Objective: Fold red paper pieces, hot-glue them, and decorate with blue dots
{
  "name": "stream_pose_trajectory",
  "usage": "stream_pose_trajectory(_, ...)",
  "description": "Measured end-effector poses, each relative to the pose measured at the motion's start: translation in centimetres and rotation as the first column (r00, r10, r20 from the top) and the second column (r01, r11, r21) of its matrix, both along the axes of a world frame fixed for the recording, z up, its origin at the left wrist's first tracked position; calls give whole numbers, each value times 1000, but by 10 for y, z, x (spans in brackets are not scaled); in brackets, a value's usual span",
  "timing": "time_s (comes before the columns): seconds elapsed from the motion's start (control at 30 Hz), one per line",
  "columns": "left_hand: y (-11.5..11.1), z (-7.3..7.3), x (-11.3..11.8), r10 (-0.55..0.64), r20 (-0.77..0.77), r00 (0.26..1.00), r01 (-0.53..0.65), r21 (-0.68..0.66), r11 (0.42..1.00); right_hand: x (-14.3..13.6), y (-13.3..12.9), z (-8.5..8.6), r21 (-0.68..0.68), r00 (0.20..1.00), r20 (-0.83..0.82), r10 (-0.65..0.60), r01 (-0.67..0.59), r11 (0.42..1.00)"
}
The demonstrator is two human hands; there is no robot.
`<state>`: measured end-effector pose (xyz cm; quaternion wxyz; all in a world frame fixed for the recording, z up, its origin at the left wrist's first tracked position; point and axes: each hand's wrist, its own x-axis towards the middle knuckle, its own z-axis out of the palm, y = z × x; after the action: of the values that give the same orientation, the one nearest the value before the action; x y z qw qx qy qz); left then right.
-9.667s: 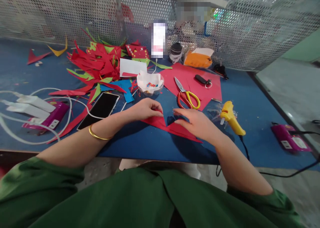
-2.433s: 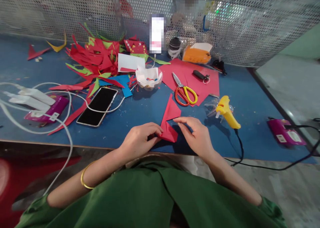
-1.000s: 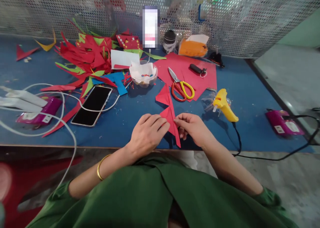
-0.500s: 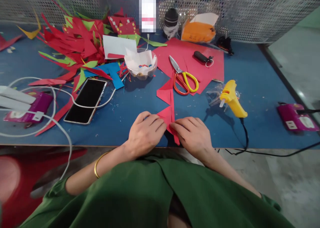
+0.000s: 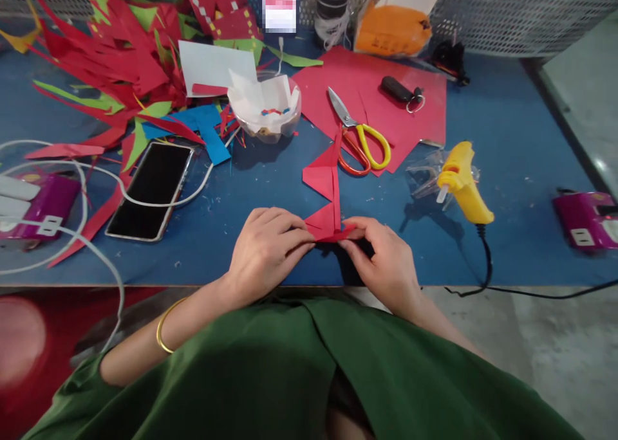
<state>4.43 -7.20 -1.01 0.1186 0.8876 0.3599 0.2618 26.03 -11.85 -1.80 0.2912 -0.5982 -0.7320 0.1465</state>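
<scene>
While your left hand (image 5: 265,253) and right hand (image 5: 386,263) met at the table's (image 5: 506,247) near edge, both pinched the near end of a folded red paper strip (image 5: 326,202), which lay on the blue top running away from you. Just beyond its far tip lay scissors (image 5: 360,141) on red sheets (image 5: 415,109). Right: a yellow glue gun (image 5: 463,183). Left: a phone (image 5: 149,189). Farther back: a bowl (image 5: 265,109) and a scrap pile (image 5: 111,54).

Red folded paper (image 5: 324,199), blue table (image 5: 506,105)
</scene>
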Motion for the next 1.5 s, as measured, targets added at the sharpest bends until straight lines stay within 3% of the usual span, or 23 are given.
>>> stream_pose_trajectory(0.27, 1, -1, 4, 130, 18, 991, -126, -130, 983, -11, -2, 1, -89, 985, -85, -150, 143, 986)
stream_pose_trajectory(1.07, -2, 1, 12, 184, -96, 978, -185, -9, 983, -13, 0, -6, -45, 988, 22, -153, 154, 987)
stream_pose_trajectory(1.17, -2, 1, 12, 146, -109, 983, -141, 54, 989, -14, 0, -6, -45, 988, 31, -151, 153, 987)
stream_pose_trajectory(1.33, -5, 1, 15, -69, -183, 981, 113, 245, 963, -15, 0, -9, -28, 986, 23, -163, 163, 986)
stream_pose_trajectory(1.5, -7, 3, 19, -85, -270, 959, 174, 326, 929, -12, -3, -6, 99, 992, 27, -122, 119, 988)
